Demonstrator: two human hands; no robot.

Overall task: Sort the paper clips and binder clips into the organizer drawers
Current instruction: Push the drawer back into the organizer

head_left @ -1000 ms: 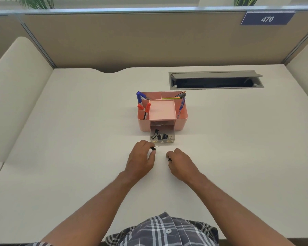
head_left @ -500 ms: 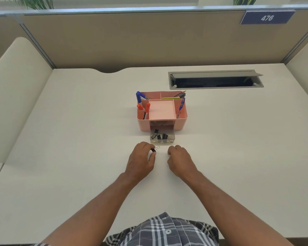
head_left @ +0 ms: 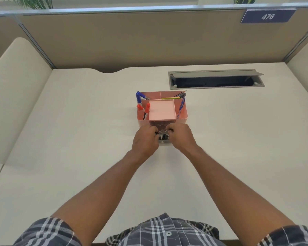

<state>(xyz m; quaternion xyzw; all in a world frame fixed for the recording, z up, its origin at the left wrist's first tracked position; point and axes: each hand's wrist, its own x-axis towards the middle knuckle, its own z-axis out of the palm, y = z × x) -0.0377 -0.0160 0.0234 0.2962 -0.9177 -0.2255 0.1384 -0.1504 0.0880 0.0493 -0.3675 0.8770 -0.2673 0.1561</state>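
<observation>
A pink desk organizer (head_left: 144, 121) stands mid-desk, its small clear drawer (head_left: 165, 143) pulled out toward me. Black binder clips (head_left: 163, 136) lie inside the drawer, mostly hidden by my fingers. My left hand (head_left: 145, 141) hovers over the drawer's left side, fingers pinched on a black binder clip (head_left: 156, 133). My right hand (head_left: 181, 137) is over the drawer's right side with fingers curled; a small dark clip seems pinched at its fingertips, though it is largely hidden. No paper clips are visible on the desk.
Blue and red markers (head_left: 143, 106), a pen (head_left: 181, 107) and pencils (head_left: 174, 97) stick up from the organizer's compartments. A grey cable hatch (head_left: 215, 80) lies open at the back right. Partition walls (head_left: 149, 38) enclose the desk at the back and sides.
Both hands have moved forward from the bare desk to over the open drawer, carrying their clips with them. The organizer and drawer have not moved.
</observation>
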